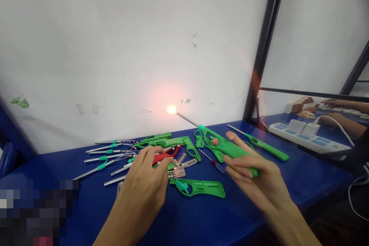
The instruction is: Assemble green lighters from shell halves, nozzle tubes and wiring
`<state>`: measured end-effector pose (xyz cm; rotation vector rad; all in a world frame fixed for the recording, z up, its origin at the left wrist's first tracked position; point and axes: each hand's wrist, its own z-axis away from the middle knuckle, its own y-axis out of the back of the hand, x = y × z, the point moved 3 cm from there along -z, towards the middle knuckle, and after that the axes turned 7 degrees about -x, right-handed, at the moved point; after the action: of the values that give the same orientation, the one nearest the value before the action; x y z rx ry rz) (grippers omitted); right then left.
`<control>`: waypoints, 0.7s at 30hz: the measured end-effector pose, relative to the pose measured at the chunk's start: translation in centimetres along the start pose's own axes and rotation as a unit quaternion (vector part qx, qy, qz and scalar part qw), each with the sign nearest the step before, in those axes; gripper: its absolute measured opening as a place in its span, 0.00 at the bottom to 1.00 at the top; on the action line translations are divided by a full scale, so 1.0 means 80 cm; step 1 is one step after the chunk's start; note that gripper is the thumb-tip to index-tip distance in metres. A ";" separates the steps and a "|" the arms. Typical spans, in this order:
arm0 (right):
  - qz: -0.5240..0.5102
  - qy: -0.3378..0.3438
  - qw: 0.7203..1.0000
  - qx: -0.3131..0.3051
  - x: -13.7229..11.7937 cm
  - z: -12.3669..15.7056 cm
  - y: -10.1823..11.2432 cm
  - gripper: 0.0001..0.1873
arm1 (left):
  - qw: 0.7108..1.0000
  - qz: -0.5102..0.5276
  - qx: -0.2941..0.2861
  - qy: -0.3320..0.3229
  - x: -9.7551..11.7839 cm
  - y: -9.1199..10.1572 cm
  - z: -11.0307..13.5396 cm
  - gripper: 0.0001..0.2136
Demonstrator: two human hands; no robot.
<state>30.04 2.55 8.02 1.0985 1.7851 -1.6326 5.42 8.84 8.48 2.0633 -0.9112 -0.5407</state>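
Note:
In my right hand (253, 169) is a long-necked green gas lighter (227, 147), its handle wrapped by the fingers and a fingertip at the trigger opening. A bright flame burns at its metal tip, before the white wall. My left hand (147, 184) hovers with bent, parted fingers over a pile of parts, beside a red lighter handle (167, 154); whether it touches it I cannot tell. Close by lie clear fuel tanks (176, 172) and a green handle half (201, 187) with a teal trigger piece. Several metal tubes (95, 159) with teal ends and thin wires lie left.
Another green lighter (266, 148) lies at the right of the blue table (184, 219). A screwdriver (215, 163) and more green handle shells (161, 142) lie farther back. Beyond the dark frame are a power strip (305, 138) and another person's hands (343, 109).

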 end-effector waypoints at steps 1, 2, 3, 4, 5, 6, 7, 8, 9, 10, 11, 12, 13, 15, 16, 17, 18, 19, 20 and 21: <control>0.003 0.004 1.000 0.002 -0.002 0.000 0.000 0.35 | 1.000 0.000 0.002 -0.006 0.001 0.002 -0.001 0.15; 0.007 0.004 1.000 -0.002 -0.003 0.001 -0.001 0.36 | 1.000 0.003 0.002 -0.011 0.002 0.003 -0.002 0.15; 0.010 0.004 1.000 -0.009 -0.004 0.002 -0.002 0.38 | 1.000 0.007 0.000 -0.015 0.004 0.004 -0.003 0.15; 0.012 -0.001 1.000 -0.017 -0.006 0.002 -0.003 0.39 | 1.000 0.012 -0.004 -0.017 0.005 0.005 -0.004 0.15; 0.012 -0.006 1.000 -0.026 -0.007 0.003 -0.004 0.41 | 1.000 0.018 -0.008 -0.018 0.006 0.006 -0.004 0.15; 0.011 -0.011 0.999 -0.032 -0.008 0.004 -0.004 0.42 | 0.999 0.023 -0.013 -0.017 0.006 0.006 -0.005 0.16; 0.010 -0.013 0.999 -0.037 -0.008 0.004 -0.004 0.43 | 0.999 0.028 -0.018 -0.015 0.006 0.006 -0.004 0.16; 0.010 -0.015 0.999 -0.039 -0.008 0.005 -0.004 0.44 | 0.999 0.032 -0.021 -0.013 0.006 0.005 -0.004 0.16; 0.012 -0.017 0.999 -0.040 -0.008 0.005 -0.004 0.45 | 0.999 0.034 -0.025 -0.012 0.006 0.005 -0.004 0.16; 0.015 -0.019 0.999 -0.043 -0.007 0.005 -0.004 0.45 | 0.999 0.034 -0.027 -0.013 0.006 0.004 -0.003 0.16; 0.020 -0.020 0.999 -0.047 -0.007 0.005 -0.004 0.44 | 0.999 0.034 -0.028 -0.013 0.006 0.003 -0.003 0.16; 0.030 -0.021 0.998 -0.050 -0.007 0.005 -0.003 0.44 | 0.999 0.032 -0.027 -0.015 0.005 0.003 -0.003 0.16; 0.047 -0.019 0.997 -0.050 -0.008 0.005 -0.003 0.43 | 0.999 0.031 -0.027 -0.017 0.005 0.003 -0.003 0.16; 0.100 0.002 0.994 -0.033 -0.014 0.002 0.002 0.41 | 0.999 0.031 -0.023 -0.021 0.004 0.003 -0.004 0.15; 0.133 0.022 0.991 -0.017 -0.020 -0.001 0.007 0.40 | 0.999 0.032 -0.020 -0.025 0.003 0.003 -0.004 0.15; 0.170 0.047 0.984 0.003 -0.028 -0.004 0.014 0.39 | 0.999 0.032 -0.015 -0.028 0.003 0.003 -0.004 0.15; 0.213 0.076 0.974 0.028 -0.037 -0.009 0.024 0.38 | 0.999 0.031 -0.010 -0.033 0.002 0.004 -0.004 0.15; 0.263 0.108 0.957 0.055 -0.047 -0.014 0.037 0.37 | 0.999 0.029 -0.002 -0.039 0.002 0.004 -0.004 0.15; 0.322 0.144 0.931 0.092 -0.059 -0.020 0.052 0.37 | 0.999 0.026 0.007 -0.046 0.001 0.004 -0.004 0.15; 0.401 0.187 0.886 0.142 -0.072 -0.024 0.070 0.35 | 0.998 0.023 0.015 -0.051 0.001 0.004 -0.004 0.15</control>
<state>38.13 2.90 9.63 2.0508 1.0146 -1.2110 5.53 8.80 8.88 2.0517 -1.0288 -0.6153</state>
